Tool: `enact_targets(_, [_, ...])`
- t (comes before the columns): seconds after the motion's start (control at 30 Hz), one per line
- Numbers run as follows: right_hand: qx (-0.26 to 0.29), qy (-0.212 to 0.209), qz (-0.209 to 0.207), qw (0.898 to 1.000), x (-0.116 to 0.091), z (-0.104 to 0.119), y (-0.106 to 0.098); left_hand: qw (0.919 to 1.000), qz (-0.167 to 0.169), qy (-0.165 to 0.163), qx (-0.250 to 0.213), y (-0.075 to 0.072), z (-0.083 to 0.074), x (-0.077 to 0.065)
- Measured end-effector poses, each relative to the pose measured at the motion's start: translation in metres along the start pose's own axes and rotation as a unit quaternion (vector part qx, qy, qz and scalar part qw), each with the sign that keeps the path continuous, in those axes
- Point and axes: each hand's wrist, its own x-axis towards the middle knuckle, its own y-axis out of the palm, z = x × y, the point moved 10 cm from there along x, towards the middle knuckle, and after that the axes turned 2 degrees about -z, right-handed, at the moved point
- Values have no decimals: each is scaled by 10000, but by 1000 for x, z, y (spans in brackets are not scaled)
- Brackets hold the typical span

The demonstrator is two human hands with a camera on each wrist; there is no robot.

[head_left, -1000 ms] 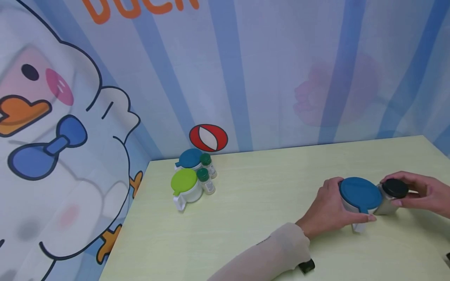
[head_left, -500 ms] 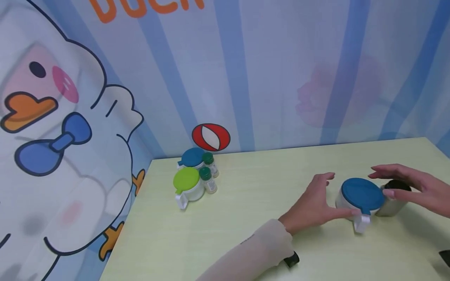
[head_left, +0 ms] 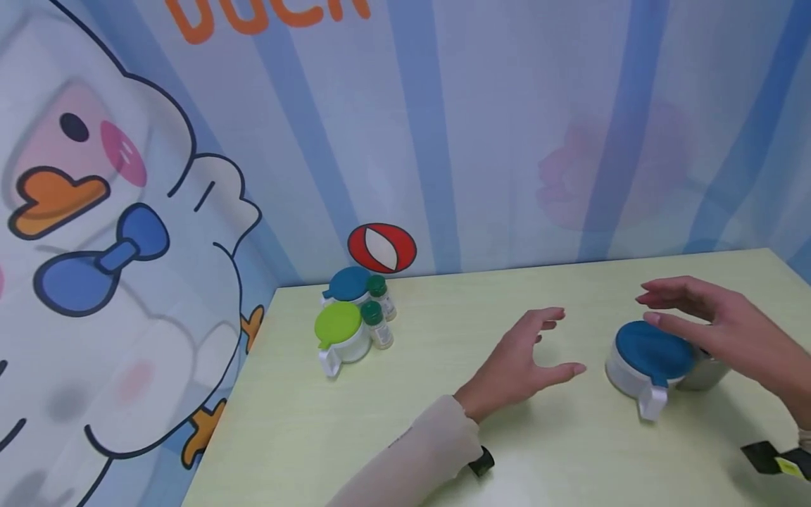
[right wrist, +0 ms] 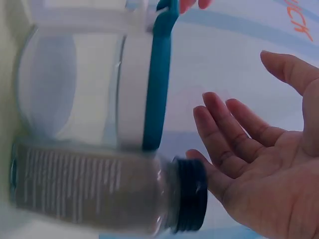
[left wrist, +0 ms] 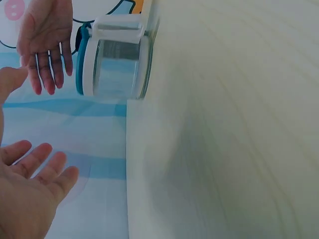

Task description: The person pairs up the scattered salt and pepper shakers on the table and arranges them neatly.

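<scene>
The left hand [head_left: 516, 359], coming from a beige sleeve [head_left: 412, 451], hangs over the pale yellow wooden-look table [head_left: 456, 380], its thumb and fingers spread apart, well clear of contact. Near it, to the right, a round clear-walled jar with a flat blue lid [head_left: 649, 355] stands upright on the right part of the table, its white handle [head_left: 652, 403] pointing toward the near edge.

The right hand [head_left: 716, 317] is above the far right side of this jar, thumb and fingers spread, pinching nothing. Below it, just to the right of the jar, stands an upright grey-brown bottle with printed white lines [right wrist: 94, 186] and a black ribbed cap [right wrist: 191, 194]; whether a finger meets the cap cannot be told, nor whether bottle and jar touch.

At the far left of the table, a white-handled jar with a lime-green lid [head_left: 342, 331] stands in front of another blue-lidded jar [head_left: 350, 283]. Just to their right are two small clear bottles with dark green caps, one near [head_left: 377, 325], one far [head_left: 383, 297]. A blue-striped backdrop [head_left: 500, 141] rises behind, with a large white cartoon duck [head_left: 139, 352] at left.
</scene>
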Motion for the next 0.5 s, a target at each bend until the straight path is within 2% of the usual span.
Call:
enact_targets(0.3, [146,-403,260,9987,2,36,18,9990,-205,319,-237,-30,14,-15])
enact_targets(0.5, [367,-783,447,9953,4,61,32,9989,-330,262,-192,-48,24,-25])
